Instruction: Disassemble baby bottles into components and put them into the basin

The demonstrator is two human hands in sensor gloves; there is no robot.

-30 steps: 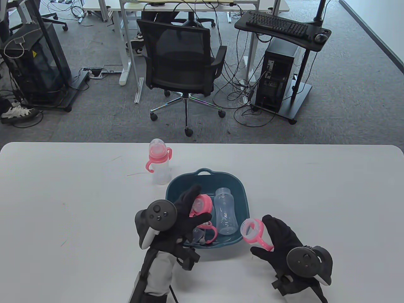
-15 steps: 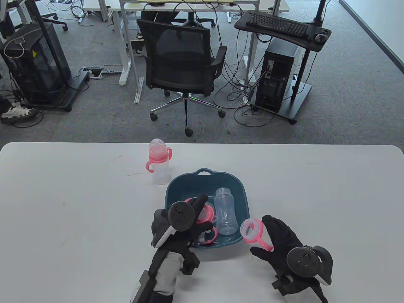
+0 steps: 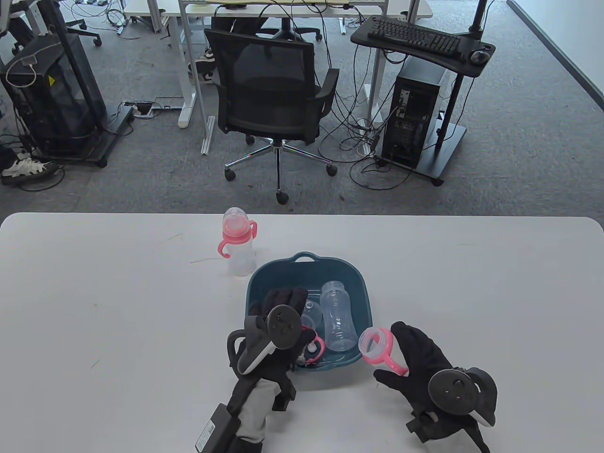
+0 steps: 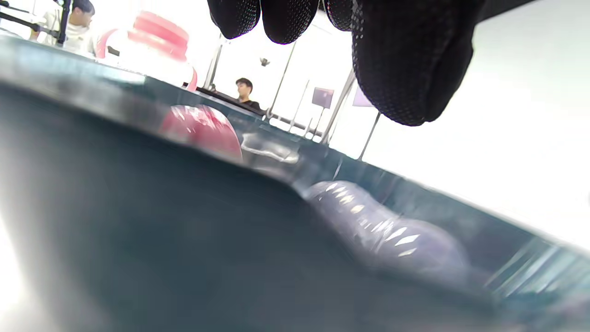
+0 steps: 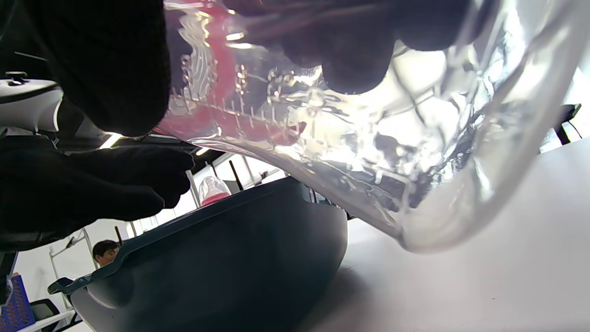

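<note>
An office or computer lab: grey carpet spreads beyond a white work table (image 3: 94, 283). A black mesh swivel chair (image 3: 271, 94) on castors faces the table's far edge. Right of the chair, a rolling stand carries a keyboard (image 3: 415, 37) and mouse (image 3: 480, 56) above a tower PC (image 3: 415, 118). Loose cables (image 3: 354, 137) trail between chair and stand. Behind the chair stand white-legged desks (image 3: 188, 61); to its left, a black equipment cabinet (image 3: 56, 99).

The left hand (image 3: 276, 325) covers the basin's (image 3: 306, 258) 8 o'clock part, so whether it holds anything cannot be told; the basin wall (image 4: 138, 221) is blurred in the left wrist view. The right hand (image 3: 420, 358) hides most of its bottle (image 3: 377, 347)
</note>
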